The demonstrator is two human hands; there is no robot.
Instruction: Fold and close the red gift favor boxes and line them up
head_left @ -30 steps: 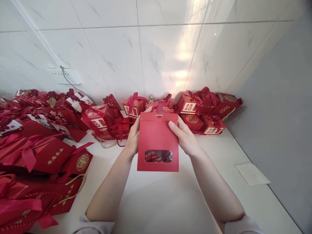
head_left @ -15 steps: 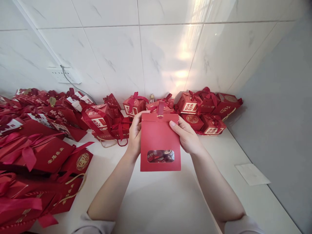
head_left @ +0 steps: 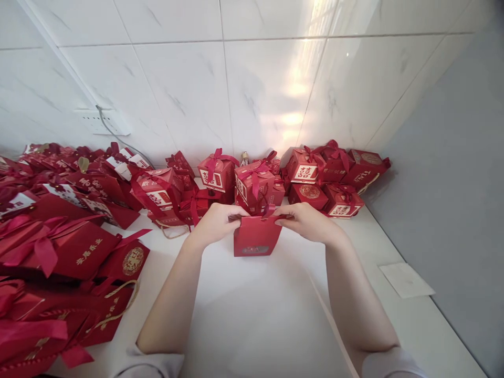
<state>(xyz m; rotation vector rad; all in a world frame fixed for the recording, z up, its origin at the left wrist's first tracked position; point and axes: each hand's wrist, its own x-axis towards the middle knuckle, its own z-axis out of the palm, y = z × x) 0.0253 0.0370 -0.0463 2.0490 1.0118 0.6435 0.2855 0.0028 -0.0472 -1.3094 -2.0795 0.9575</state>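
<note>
A small red gift bag [head_left: 254,239] with a clear window near its bottom stands on the white counter [head_left: 255,320], seen from above. My left hand [head_left: 214,221] pinches the bag's top edge on the left. My right hand [head_left: 307,220] pinches the top edge on the right, by a dark red ribbon at the rim. Both hands are closed on the bag. Just behind it sit several red gift boxes with ribbons [head_left: 254,184].
Red gift bags and boxes are heaped along the left side [head_left: 66,241] and against the tiled wall [head_left: 338,178]. A white paper slip [head_left: 405,280] lies at the right. A wall socket with a cable [head_left: 103,122] is upper left. A grey wall bounds the right.
The bag was held up facing me; both hands have lowered it onto the counter and now grip its top edge, tilting it away so less of the front shows.
</note>
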